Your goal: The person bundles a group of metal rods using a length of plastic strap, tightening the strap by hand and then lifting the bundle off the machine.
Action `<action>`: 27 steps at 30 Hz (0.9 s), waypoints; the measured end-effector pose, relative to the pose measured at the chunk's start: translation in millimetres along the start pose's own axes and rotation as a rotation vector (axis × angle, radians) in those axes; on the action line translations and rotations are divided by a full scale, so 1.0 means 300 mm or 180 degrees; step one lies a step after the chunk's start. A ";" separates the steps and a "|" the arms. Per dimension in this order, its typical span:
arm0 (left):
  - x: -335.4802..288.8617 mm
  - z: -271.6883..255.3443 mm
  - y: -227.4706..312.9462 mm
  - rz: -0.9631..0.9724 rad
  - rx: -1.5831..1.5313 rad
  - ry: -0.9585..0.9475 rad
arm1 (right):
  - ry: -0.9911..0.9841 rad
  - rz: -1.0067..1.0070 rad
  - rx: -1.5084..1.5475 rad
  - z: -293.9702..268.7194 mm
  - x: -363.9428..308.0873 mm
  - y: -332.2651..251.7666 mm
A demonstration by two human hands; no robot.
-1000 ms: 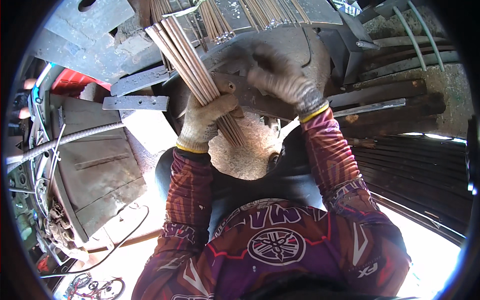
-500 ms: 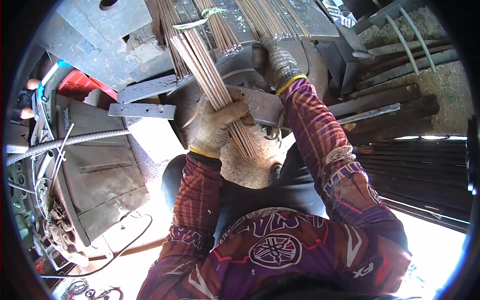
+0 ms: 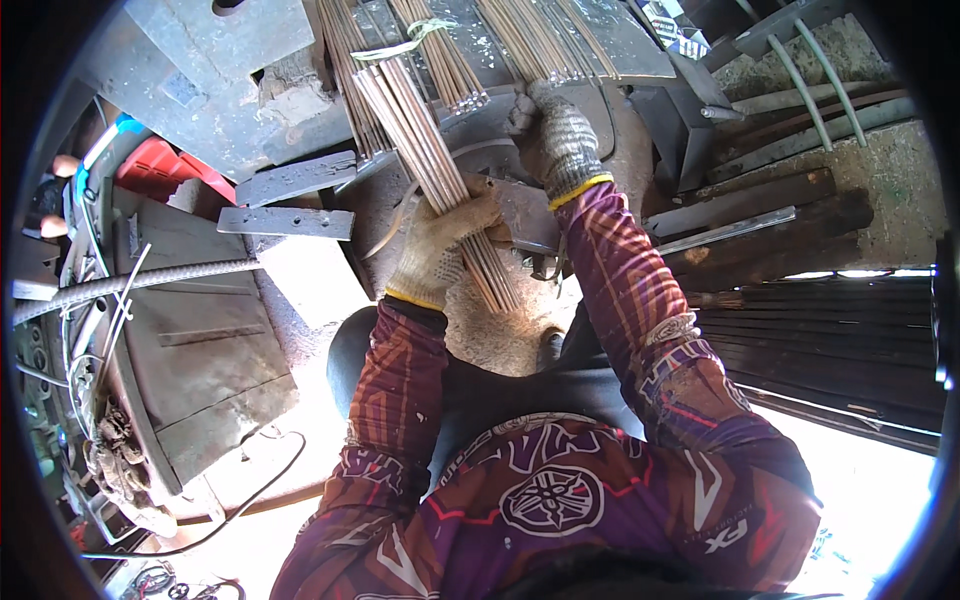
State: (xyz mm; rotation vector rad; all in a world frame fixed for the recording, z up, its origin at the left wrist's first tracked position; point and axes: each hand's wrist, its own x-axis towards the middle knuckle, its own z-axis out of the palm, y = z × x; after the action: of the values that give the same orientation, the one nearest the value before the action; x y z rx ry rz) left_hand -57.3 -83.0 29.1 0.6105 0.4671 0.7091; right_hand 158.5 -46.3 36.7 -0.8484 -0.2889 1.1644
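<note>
My left hand (image 3: pixel 438 248), in a knitted work glove with a yellow cuff, is wrapped round a bundle of thin metal rods (image 3: pixel 412 130). The bundle slants up and to the left, its lower ends showing below the glove. My right hand (image 3: pixel 560 140), in a dirtier grey glove, is at the front edge of the metal table (image 3: pixel 640 58), just below a row of loose rods (image 3: pixel 535 45). Its fingers are curled; what they hold, if anything, is hidden. More rods (image 3: pixel 440 60) lie on the table, with a pale tie (image 3: pixel 410 38) across them.
Flat steel bars (image 3: pixel 290 222) jut out at the left of the table, near a red object (image 3: pixel 160 172). A ribbed hose (image 3: pixel 150 285) crosses a metal plate (image 3: pixel 210 350). Dark beams (image 3: pixel 770 240) and long dark bars (image 3: pixel 830 340) lie to the right.
My right hand has drawn back slightly toward me from the loose rods. My left hand and its bundle have shifted a little to the right.
</note>
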 end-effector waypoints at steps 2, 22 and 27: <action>-0.006 0.008 0.006 0.0058 0.0057 -0.0014 | 0.0136 -0.0037 -0.0326 -0.021 -0.061 -0.020; 0.011 -0.050 0.016 0.0299 -0.0007 -0.0466 | -0.0507 -0.1049 -0.3803 -0.035 -0.763 0.076; 0.022 -0.061 0.021 0.0393 -0.0450 -0.0586 | -0.0166 -0.0662 -0.2966 -0.092 -0.800 0.104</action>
State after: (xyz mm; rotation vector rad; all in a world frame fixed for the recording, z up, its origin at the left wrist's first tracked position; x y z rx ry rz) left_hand -66.5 -68.2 18.5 0.5687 0.2078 0.7881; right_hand 57.6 -267.9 47.7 -1.5481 -0.9827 0.8289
